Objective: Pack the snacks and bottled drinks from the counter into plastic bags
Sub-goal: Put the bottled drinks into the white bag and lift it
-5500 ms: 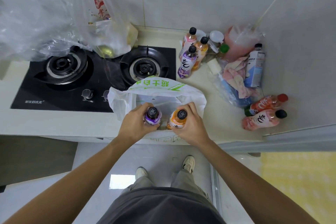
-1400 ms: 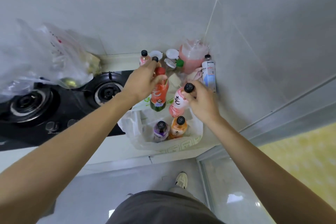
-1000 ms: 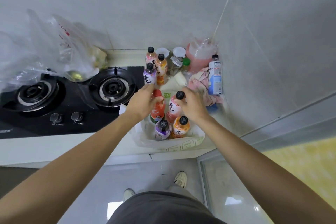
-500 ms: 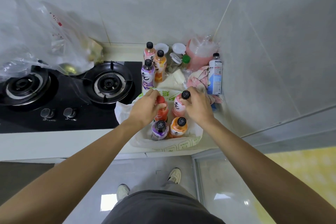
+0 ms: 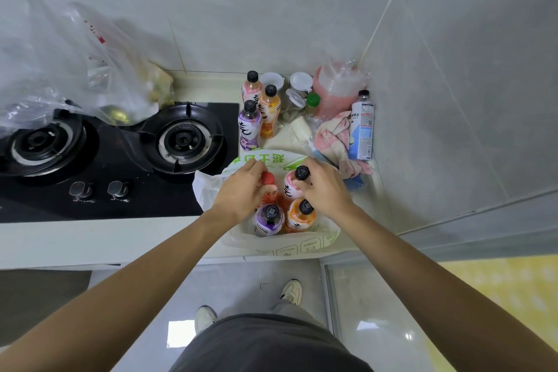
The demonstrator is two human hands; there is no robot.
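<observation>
While both hands work inside the white plastic bag with green print at the counter edge, gripping one upright bottle each: left hand curled round the red-capped red drink bottle, right hand pinching the neck of the black-capped pink drink bottle, both standing in the back row behind the purple-labelled bottle and orange-labelled bottle. Still to pack: three upright bottles, pink, orange, purple, just beyond the bag, ahead of the left hand, long axes vertical; probably the nearer reach for that hand.
</observation>
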